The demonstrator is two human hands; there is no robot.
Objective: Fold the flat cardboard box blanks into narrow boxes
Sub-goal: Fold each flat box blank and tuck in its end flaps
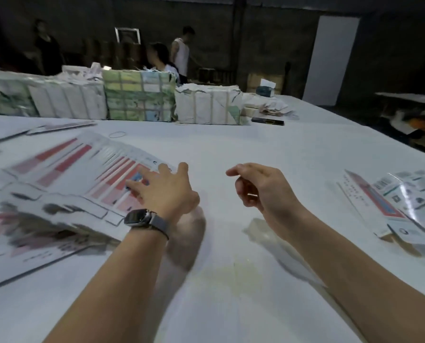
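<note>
A fanned spread of flat box blanks [65,167], white with red stripes, lies on the left of the white table [231,149]. My left hand [165,189], a watch on its wrist, reaches over the spread's right end with straight fingers touching the top blanks. My right hand [261,186] hovers above the table's middle, fingers loosely curled and holding nothing. At the right edge lie folded narrow boxes [392,204], white with red and blue print.
Wrapped bundles [137,95] stand in a row along the table's far side, with a dark phone [268,120] and paper scraps beside them. A rubber band [117,134] lies near the blanks. Three people are beyond the table. Another table stands far right.
</note>
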